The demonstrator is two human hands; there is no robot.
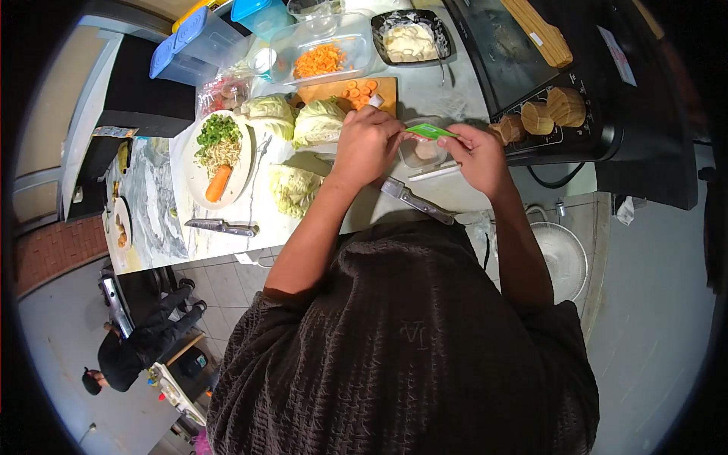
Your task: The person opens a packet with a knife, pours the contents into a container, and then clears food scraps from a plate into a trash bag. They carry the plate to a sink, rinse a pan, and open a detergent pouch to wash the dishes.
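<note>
The tiled floor (pixel 227 299) spreads across the lower left of the frame, where I see another person (pixel 133 356) in dark clothing, well apart from the hands. The marbled tabletop (pixel 148 227) fills the upper left and centre; its front edge crosses mid-frame, just ahead of the wearer's torso. A black appliance (pixel 637 140) bounds the upper right, near the right hand, and leaves little sideways room there; open surface lies left of the plate. At top centre stand a clear container (pixel 364 38) of shredded carrot, a cutting board (pixel 389 91) bearing carrot slices and a black bowl (pixel 443 27) of creamy white food. The plate (pixel 196 186), at centre left, carries chopped greens, sprouts and a carrot. Cabbage pieces (pixel 318 123) lie between plate and hands. One knife (pixel 222 227) rests below the plate; another (pixel 413 199) lies below the hands, handle toward the front edge. At upper centre, I observe the left hand (pixel 370 144) and right hand (pixel 479 155) nearly closed, fingertips pinching opposite ends of a green packet (pixel 430 131), which is between them, above a small tub (pixel 425 166).
</note>
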